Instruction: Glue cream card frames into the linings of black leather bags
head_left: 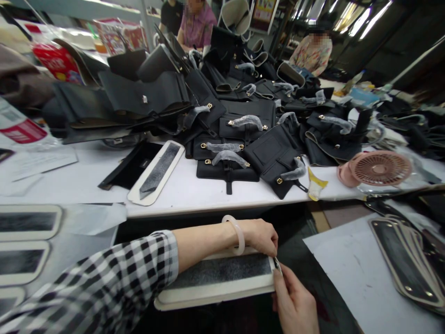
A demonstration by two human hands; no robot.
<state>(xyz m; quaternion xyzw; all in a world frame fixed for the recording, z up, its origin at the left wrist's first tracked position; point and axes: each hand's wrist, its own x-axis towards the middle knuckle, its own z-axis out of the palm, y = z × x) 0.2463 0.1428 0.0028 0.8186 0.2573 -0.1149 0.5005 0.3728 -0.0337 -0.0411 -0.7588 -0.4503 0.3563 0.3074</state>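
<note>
A long bag panel (222,273) with a cream border and a dark, speckled middle lies lengthwise in front of me, with its layered front edge showing. My right hand (297,301) pinches its right end between thumb and fingers. My left hand (260,236), with a pale bangle (239,236) on the wrist, reaches across the panel. Its fingers are closed at the same right end, against the far corner. A small dark bit shows between the two hands; I cannot make out what it is. My left forearm and checked sleeve cover part of the panel.
Black handbags (225,171) with plastic-wrapped handles are piled on the white table (187,197). A similar panel (158,174) lies there, near a pink fan (380,168). More panels (21,262) lie left; studded panels (408,260) are stacked right. Several people (311,51) are behind.
</note>
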